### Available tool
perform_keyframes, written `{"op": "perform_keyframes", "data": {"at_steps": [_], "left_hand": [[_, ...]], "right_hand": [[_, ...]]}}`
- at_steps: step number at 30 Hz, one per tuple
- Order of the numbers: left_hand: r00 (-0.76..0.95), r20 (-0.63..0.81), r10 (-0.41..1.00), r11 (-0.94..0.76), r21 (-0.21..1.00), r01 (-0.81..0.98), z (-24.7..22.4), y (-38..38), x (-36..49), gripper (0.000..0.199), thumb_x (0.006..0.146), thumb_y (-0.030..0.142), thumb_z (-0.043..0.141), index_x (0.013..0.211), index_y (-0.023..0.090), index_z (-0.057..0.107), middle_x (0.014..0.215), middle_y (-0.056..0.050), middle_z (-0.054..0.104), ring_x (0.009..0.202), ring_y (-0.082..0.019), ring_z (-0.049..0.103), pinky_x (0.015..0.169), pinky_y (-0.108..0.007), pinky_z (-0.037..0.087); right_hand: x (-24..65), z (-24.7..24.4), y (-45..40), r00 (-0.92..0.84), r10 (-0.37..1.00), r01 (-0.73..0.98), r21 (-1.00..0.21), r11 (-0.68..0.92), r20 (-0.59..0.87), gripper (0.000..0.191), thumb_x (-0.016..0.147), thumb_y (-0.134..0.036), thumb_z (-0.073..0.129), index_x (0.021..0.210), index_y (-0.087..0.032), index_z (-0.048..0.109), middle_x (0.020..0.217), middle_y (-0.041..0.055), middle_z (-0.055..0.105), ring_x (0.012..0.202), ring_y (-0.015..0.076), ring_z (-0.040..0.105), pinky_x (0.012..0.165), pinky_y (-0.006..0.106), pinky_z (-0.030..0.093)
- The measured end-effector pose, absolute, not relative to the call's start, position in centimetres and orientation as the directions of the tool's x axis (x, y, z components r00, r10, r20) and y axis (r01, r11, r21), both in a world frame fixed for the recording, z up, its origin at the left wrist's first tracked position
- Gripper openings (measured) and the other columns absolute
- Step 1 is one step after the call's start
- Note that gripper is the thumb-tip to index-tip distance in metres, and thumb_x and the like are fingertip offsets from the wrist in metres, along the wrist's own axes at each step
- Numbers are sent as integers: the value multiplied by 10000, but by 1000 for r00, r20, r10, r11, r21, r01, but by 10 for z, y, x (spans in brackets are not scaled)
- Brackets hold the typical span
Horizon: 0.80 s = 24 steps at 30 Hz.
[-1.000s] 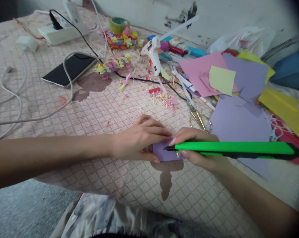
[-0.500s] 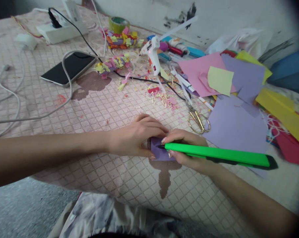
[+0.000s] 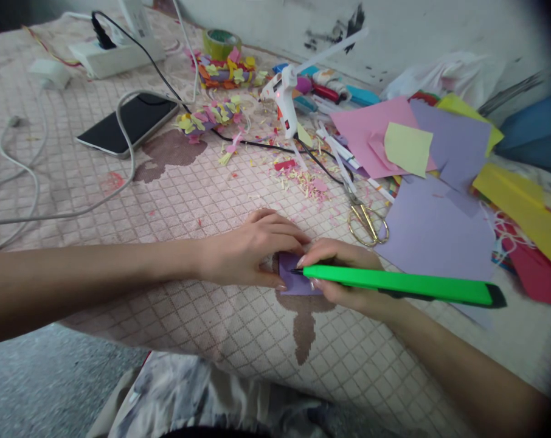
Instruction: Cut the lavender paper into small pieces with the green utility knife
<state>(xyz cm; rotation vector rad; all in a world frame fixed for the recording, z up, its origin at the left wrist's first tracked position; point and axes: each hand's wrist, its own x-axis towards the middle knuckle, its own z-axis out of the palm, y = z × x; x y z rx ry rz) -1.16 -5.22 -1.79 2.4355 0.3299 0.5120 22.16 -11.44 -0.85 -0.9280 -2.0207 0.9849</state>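
Observation:
A small piece of purple paper [image 3: 286, 285] lies on the tablecloth in front of me. My left hand [image 3: 257, 248] holds it down, the thumb at its lower left and the fingers curled over its top edge. My right hand [image 3: 343, 260] grips a bright green pen [image 3: 394, 285] close to its tip. The pen's dark point touches or hovers just over the paper; I cannot tell which. Right fingers cover the right part of the paper. Gold-handled scissors [image 3: 367, 224] lie beyond my right hand, beside a large purple sheet [image 3: 440, 237].
A white glue gun [image 3: 284, 100] stands amid paper scraps [image 3: 303, 179], its black cord trailing. Two flower-covered pieces [image 3: 211, 117] lie behind. At left are a black tablet [image 3: 129, 125], white cables and a power strip [image 3: 120, 55]. Coloured sheets [image 3: 367, 131] are piled right.
The pen's far end has shifted slightly left and up. Both hands stay almost in place over the paper, and the view has moved a little.

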Motion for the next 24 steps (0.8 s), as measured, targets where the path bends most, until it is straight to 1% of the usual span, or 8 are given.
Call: {"op": "perform_keyframes", "data": {"at_steps": [4, 10, 13, 15, 20, 24], "left_hand": [[891, 279, 357, -773, 624, 115, -18, -52, -12, 396, 901, 328, 743, 1260, 222, 612, 1376, -104, 652, 1291, -279, 561, 1136, -459, 278], [889, 294, 350, -782, 615, 104, -19, -52, -12, 364, 927, 354, 709, 1247, 207, 615, 1374, -111, 653, 1292, -281, 562, 1132, -458, 280], [890, 295, 349, -784, 613, 104, -19, -52, -12, 377, 918, 344, 723, 1248, 197, 616, 1371, -115, 654, 1294, -284, 560, 1129, -455, 285], [888, 298, 351, -783, 613, 104, -20, -52, -12, 388, 899, 332, 746, 1243, 208, 618, 1370, -109, 656, 1294, -282, 561, 1132, -452, 285], [887, 294, 355, -777, 621, 105, -19, -53, -12, 391, 887, 321, 758, 1240, 225, 620, 1371, -98, 657, 1295, -275, 561, 1135, -448, 281], [890, 292, 350, -780, 617, 104, -19, -52, -12, 403, 877, 311, 779, 1233, 205, 621, 1367, -106, 656, 1294, -277, 558, 1132, -444, 281]], "right_hand": [[221, -8, -114, -502, 824, 296, -842, 451, 265, 205, 846, -126, 649, 1003, -247, 705, 936, 11, 762, 806, 150, 711, 683, 274, 554], [222, -9, -114, -500, 825, 291, -847, 446, 263, 205, 852, -130, 650, 1005, -251, 710, 940, 10, 762, 786, 146, 698, 687, 281, 556], [221, -8, -114, -509, 815, 303, -828, 471, 277, 201, 846, -123, 646, 995, -245, 705, 931, 10, 761, 816, 146, 708, 705, 275, 559], [220, -8, -113, -517, 806, 308, -816, 490, 289, 200, 842, -119, 639, 985, -245, 702, 920, 9, 758, 821, 146, 710, 718, 277, 562], [219, -7, -111, -538, 800, 316, -816, 484, 266, 202, 841, -127, 643, 987, -253, 702, 913, 9, 758, 802, 149, 708, 717, 287, 571], [220, -7, -112, -543, 797, 314, -817, 484, 263, 189, 848, -135, 648, 981, -257, 703, 924, 9, 759, 817, 153, 712, 736, 293, 573]]}}
